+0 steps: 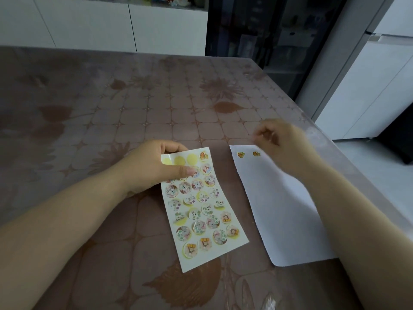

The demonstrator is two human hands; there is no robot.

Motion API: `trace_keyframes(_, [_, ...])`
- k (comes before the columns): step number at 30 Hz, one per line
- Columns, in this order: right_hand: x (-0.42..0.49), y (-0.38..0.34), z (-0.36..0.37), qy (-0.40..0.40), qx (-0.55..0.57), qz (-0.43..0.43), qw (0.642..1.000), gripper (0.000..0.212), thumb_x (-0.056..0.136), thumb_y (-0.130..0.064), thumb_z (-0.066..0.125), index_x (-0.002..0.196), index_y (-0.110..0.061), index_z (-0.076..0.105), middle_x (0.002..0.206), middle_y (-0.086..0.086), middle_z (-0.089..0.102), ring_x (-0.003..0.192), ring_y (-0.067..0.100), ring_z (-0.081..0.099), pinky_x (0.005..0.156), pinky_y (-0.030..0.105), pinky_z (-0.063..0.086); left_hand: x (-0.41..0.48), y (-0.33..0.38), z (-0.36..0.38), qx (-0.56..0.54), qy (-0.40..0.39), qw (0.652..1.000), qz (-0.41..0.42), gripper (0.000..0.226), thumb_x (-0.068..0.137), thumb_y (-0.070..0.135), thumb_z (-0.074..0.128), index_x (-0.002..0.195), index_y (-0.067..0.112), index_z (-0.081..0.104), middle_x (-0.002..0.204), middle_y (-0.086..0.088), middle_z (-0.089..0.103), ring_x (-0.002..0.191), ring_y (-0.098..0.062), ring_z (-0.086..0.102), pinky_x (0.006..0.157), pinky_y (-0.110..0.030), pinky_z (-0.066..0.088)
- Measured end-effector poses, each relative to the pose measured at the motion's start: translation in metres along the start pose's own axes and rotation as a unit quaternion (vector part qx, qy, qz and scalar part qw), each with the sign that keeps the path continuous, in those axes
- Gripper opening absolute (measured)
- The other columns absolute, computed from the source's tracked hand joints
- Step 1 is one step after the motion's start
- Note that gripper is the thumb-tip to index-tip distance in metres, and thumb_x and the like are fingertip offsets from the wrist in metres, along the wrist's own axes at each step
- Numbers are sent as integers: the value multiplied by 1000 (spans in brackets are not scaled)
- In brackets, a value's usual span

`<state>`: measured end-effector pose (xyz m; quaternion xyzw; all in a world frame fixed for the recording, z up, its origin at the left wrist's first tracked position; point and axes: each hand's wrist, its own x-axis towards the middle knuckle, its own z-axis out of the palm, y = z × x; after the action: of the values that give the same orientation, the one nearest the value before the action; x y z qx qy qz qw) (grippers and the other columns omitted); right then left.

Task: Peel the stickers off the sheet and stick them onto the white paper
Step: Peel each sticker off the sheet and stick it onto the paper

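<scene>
The sticker sheet (202, 211) lies on the table with its far end lifted. My left hand (154, 166) pinches its top left corner, thumb on top. Three pale yellow blank circles (180, 161) run along the sheet's top row; several round cartoon stickers fill the remainder. The white paper (283, 211) lies to the right of the sheet, with two small orange stickers (241, 154) (256, 153) near its far edge. My right hand (281, 139) hovers over the paper's far right corner, fingertips pinched on a small pale sticker (254, 137) that is blurred.
The table (134, 104) has a brown floral cover under clear plastic; its right edge runs close beside the white paper. White cabinets (111, 25) and a dark glass cabinet (268, 30) stand beyond the far edge.
</scene>
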<state>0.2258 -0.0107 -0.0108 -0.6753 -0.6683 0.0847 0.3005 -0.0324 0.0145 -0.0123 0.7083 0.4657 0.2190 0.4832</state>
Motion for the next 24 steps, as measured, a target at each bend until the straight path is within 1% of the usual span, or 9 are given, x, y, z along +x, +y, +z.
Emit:
trace_keyframes(2, [-8,-27,11,-40,21,-100,994,6,83,-31,65,82,-32,59,82,-15,53,73,1,50,64,12,38,0,0,-1,-12,-2,1000,0,16,71,22,80,86,21,72,81,4,76,71,-10,72,64,-15,55])
trace_keyframes(3, [-12,-36,17,-58,34,-128,989,7,82,-34,66,86,-33,61,87,-17,53,78,0,51,67,10,39,1,0,-1,-23,-3,1000,1,17,71,21,80,86,19,72,81,2,77,71,-11,72,63,-16,55])
trace_keyframes(6, [-17,-46,34,-43,56,-166,984,21,78,-37,70,95,-27,64,94,-18,50,83,1,51,72,16,44,1,0,-3,-58,-13,998,8,20,69,18,79,88,13,72,83,-4,76,70,-11,71,61,-16,54])
trace_keyframes(9, [-16,-45,41,-13,68,-177,982,20,77,-34,71,92,-22,67,97,-8,55,83,7,54,70,31,50,1,0,-3,-70,-19,997,12,22,66,19,78,86,14,72,83,-4,76,69,-10,70,62,-20,54])
trace_keyframes(11, [-14,-43,43,6,75,-187,980,17,77,-32,70,88,-20,70,97,-3,57,83,9,55,70,34,50,1,0,-3,-68,-24,997,12,20,68,17,78,86,15,71,82,-2,76,69,-10,71,61,-18,55])
trace_keyframes(14, [-12,-41,44,35,65,-212,975,17,79,-31,67,88,-18,74,93,-1,59,82,10,56,69,30,50,2,0,-3,-61,-23,998,9,17,71,16,78,87,18,71,82,1,76,70,-10,72,59,-16,53])
trace_keyframes(18, [-10,-39,43,41,48,-231,971,23,85,-31,57,88,-13,71,86,-7,54,75,2,48,67,15,43,1,0,-1,-12,-14,1000,8,17,72,23,79,86,23,71,83,4,76,73,-10,72,64,-16,55])
trace_keyframes(22, [-11,-38,43,12,65,-198,978,8,89,-21,55,83,-17,58,82,-17,45,70,4,46,64,18,42,0,2,1,-12,-10,1000,9,16,73,17,79,87,19,70,81,4,76,69,-6,71,58,-13,52])
trace_keyframes(24, [-12,-38,42,-9,87,-164,983,9,92,-19,53,83,-19,52,82,-14,48,72,6,49,65,22,43,-1,3,1,-23,-9,1000,7,17,73,15,79,87,17,70,79,4,76,67,-5,71,56,-12,50])
